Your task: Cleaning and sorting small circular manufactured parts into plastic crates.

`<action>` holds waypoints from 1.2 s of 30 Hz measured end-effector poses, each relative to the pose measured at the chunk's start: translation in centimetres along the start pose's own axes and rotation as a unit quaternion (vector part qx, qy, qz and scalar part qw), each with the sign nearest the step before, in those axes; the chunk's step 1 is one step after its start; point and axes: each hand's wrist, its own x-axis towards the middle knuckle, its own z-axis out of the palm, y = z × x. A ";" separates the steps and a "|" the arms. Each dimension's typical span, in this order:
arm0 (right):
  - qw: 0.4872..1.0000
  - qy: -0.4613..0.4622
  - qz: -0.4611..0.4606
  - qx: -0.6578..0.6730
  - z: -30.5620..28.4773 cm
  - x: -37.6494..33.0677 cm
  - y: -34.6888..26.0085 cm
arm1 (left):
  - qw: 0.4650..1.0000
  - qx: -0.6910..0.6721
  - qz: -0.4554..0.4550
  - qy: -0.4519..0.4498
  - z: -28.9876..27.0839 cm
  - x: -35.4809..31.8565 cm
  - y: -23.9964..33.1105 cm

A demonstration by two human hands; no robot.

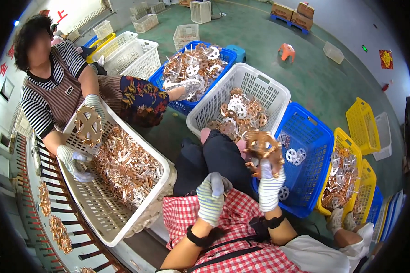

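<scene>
My right hand [270,189], in a striped glove, is raised above my lap and grips a copper-coloured openwork metal disc [265,150], perhaps more than one. My left hand [211,196], gloved alike, is closed over my red checked apron [180,214]; what it holds, if anything, is too small to name. Left of my lap stands a white crate [118,236] of small copper-coloured metal pieces [127,168]. Ahead of my knees another white crate [266,86] holds copper and silvery discs [238,109]. A blue crate [312,136] beside my right hand has several silvery discs [296,156] in it.
Across the left crate sits a co-worker [73,86] holding a copper disc [89,125]. A full blue crate [232,57] stands ahead. At right are a yellow crate [357,159] of parts and another person's gloved hands [336,220]. A rack [54,186] with hanging discs runs along the left.
</scene>
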 end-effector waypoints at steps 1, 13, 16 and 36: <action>0.999 -0.023 0.008 -0.020 -0.5 0.5 0.1 | 1.000 0.008 0.004 0.010 0.0 0.5 0.2; 0.940 -0.252 -0.102 -0.205 0.5 -2.9 -3.4 | 0.946 0.306 0.103 0.023 -0.9 3.6 1.6; 0.975 -0.191 0.023 -0.115 0.3 -2.3 -2.6 | 0.897 0.377 0.224 0.049 -0.6 3.5 1.6; 0.954 -0.129 0.249 0.105 1.0 -3.4 -1.6 | 0.927 0.295 0.230 -0.011 -0.3 1.4 3.8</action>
